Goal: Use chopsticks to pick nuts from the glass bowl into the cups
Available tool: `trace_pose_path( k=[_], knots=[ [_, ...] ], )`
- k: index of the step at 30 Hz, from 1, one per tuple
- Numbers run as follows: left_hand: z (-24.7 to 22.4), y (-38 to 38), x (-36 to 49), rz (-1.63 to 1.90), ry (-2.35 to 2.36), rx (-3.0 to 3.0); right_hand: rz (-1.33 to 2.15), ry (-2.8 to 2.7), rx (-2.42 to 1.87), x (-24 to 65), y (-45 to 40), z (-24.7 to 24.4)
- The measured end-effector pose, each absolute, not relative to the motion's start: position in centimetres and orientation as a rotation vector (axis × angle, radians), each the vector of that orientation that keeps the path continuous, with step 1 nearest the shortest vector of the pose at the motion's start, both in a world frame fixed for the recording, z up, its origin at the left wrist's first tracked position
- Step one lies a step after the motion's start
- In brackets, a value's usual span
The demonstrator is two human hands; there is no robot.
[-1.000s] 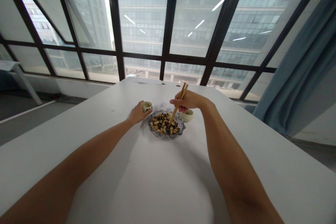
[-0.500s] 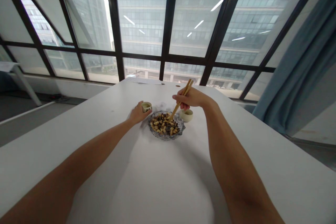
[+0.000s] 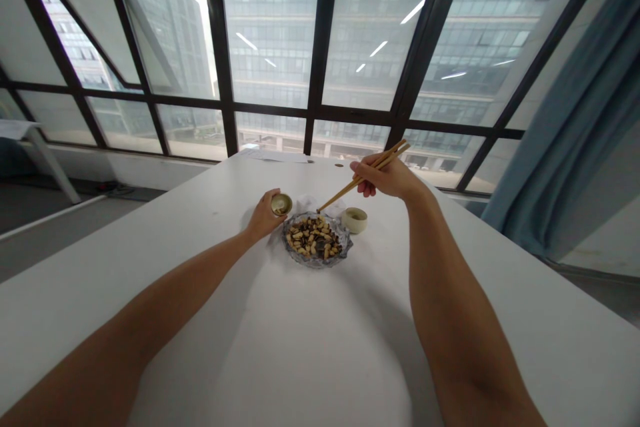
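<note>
1. From where I stand, what counts is the gap between the tips of the wooden chopsticks (image 3: 343, 192) and the mouth of the small cup (image 3: 281, 203): in the middle of the frame, the cup lies left of the tips, near but apart.
2. The chopsticks' long axis slants from upper right down to lower left, ending over the far edge of the glass bowl (image 3: 346, 247). A dark bit (image 3: 319, 211) shows at the tips, too small for me to name.
3. The right hand (image 3: 384, 177), right of centre, is closed on the upper part of the chopsticks, well apart from the left hand (image 3: 264, 217).
4. The left hand, left of centre, grips the cup's side, tilting its mouth towards the person; a few pieces lie inside. Whether its base touches the white table (image 3: 280, 347), I can't tell.
5. The bowl, heaped with nuts and dark seeds (image 3: 311, 237), sits lower in the frame than both hands and between them, the left hand nearer.
6. A second cup (image 3: 356, 225) stands upright just beside the bowl's right edge, below the right hand.
</note>
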State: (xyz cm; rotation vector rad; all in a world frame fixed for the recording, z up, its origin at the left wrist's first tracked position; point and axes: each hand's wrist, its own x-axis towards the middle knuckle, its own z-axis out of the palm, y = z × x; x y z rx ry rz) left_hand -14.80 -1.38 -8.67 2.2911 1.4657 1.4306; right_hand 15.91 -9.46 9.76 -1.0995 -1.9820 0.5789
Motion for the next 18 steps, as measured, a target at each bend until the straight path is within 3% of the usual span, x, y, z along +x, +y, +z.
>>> trace_pose_path(
  k=[18],
  knots=[
    [-8.5, -1.6, -14.8, 1.35, 1.696, 2.049, 0.466, -1.949, -1.294, 16.9, -11.0, 11.1]
  ],
)
